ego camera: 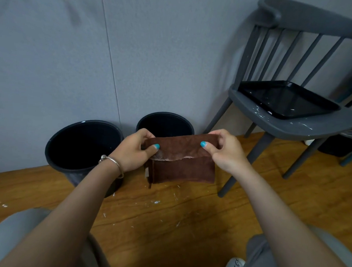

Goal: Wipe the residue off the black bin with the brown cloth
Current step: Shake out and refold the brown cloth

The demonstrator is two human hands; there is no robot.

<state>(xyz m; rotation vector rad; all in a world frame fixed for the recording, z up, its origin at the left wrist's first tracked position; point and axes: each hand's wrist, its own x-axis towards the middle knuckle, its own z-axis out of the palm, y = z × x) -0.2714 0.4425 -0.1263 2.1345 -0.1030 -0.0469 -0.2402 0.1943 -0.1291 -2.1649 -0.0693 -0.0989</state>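
Two black bins sit on the wood floor (186,225) by the grey wall. The bigger bin (82,144) is on the left w/ small white specks on its rim; the smaller bin (165,122) is next to it, partly hidden behind the cloth. Can't tell which one is meant to be cleaned.

The left hand (134,149) pinches the top left corner of the brown cloth (181,166), thumb in front. The right hand (223,150) pinches the top right corner the same way. The cloth hangs folded between them, in the air, in front of the bins & not touching either. A whitish smear runs along its folded edge.

On the right, a grey chair (294,119) holds a black tray (285,98).

It looks like the person is getting the cloth ready, not wiping yet. Next they likely need to find a clean side, bunch it in one hand & press it on the dirty bin
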